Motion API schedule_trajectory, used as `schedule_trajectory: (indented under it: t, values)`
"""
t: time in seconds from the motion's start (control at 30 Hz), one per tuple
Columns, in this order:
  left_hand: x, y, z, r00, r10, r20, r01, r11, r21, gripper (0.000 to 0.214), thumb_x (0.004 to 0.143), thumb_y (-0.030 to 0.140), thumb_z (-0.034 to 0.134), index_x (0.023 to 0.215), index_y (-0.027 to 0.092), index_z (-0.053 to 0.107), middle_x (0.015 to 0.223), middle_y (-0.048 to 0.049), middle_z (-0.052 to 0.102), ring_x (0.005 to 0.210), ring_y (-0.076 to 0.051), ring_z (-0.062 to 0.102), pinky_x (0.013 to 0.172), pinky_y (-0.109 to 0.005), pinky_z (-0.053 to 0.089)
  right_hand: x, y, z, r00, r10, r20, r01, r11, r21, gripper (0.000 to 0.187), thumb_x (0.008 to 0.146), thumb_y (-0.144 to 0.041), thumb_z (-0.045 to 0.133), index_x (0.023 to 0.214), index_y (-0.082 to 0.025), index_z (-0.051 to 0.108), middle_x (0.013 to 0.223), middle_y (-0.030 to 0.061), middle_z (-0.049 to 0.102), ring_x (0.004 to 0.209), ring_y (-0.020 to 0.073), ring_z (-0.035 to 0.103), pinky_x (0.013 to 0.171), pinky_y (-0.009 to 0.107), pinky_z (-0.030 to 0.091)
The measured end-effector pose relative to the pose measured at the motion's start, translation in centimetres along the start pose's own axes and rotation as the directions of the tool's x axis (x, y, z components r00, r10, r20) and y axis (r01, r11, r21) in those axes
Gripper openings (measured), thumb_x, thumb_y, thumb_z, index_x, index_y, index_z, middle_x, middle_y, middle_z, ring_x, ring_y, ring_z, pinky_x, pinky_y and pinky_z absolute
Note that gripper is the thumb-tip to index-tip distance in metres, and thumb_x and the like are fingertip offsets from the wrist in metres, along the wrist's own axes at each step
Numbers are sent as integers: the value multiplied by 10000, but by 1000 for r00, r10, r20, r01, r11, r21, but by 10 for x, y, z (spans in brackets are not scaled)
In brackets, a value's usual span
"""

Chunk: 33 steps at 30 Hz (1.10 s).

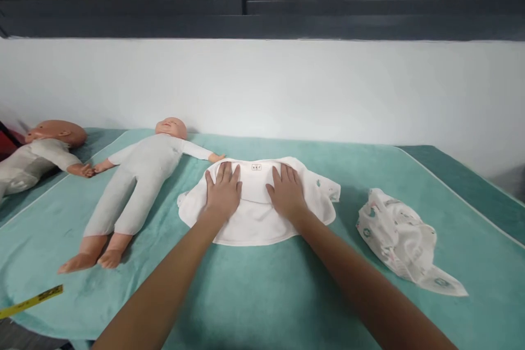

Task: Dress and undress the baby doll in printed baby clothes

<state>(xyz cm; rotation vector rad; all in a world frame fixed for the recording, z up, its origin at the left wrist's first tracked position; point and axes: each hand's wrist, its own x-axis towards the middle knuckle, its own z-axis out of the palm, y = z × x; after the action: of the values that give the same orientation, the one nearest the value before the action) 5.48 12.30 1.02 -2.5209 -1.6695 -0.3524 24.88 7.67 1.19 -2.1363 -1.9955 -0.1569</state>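
Note:
A small white baby shirt (258,224) lies spread on the green cloth, with a little label at its neck and a printed patch on its right sleeve. My left hand (223,191) rests flat on the shirt's left half, fingers stretched toward the neckline. On the right half, my right hand (288,191) presses down the same way, palm low and fingers out. Neither hand grips anything. Just left of the shirt lies a baby doll (145,169) in a white suit, on its back, one hand close to the shirt's upper left edge.
A crumpled white printed baby garment (400,238) lies to the right. At the far left is a second doll (53,142), its hand against the first doll's. Yellow tape (33,302) marks the front left. A white wall (262,87) stands behind the green cloth (262,295).

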Motion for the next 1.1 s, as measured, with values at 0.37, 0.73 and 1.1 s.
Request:
schedule_trajectory:
  t: [0.37, 0.73, 1.1]
  values:
    - [-13, 6, -14, 970, 43, -239, -34, 999, 42, 594, 947, 226, 364, 1533, 247, 271, 1591, -151, 279, 1465, -344, 254, 1163, -690, 7, -4, 2, 2, 977, 91, -193, -87, 996, 28, 656, 966, -416, 383, 1547, -149, 237, 1516, 172, 387, 1415, 334, 287, 1157, 506, 170]
    - [1, -5, 1, 992, -36, -118, 29, 998, -59, 516, 964, 309, 338, 1472, 224, 383, 1559, -128, 357, 1440, -293, 315, 1147, -700, -44, 6, 15, 9, 998, 32, -50, -22, 983, 185, 572, 937, -374, 434, 1460, -145, 396, 1466, 138, 479, 1361, 289, 384, 1148, 457, 216]
    - [-117, 10, -46, 928, -112, -354, -119, 813, -570, 316, 945, 260, 427, 1222, 253, 578, 1235, -88, 656, 1186, -231, 591, 1016, -450, 488, -32, 16, -23, 943, 56, -328, 196, 702, 684, 299, 945, -280, 406, 1126, -226, 639, 1203, 69, 680, 1174, 194, 592, 1073, 394, 411]
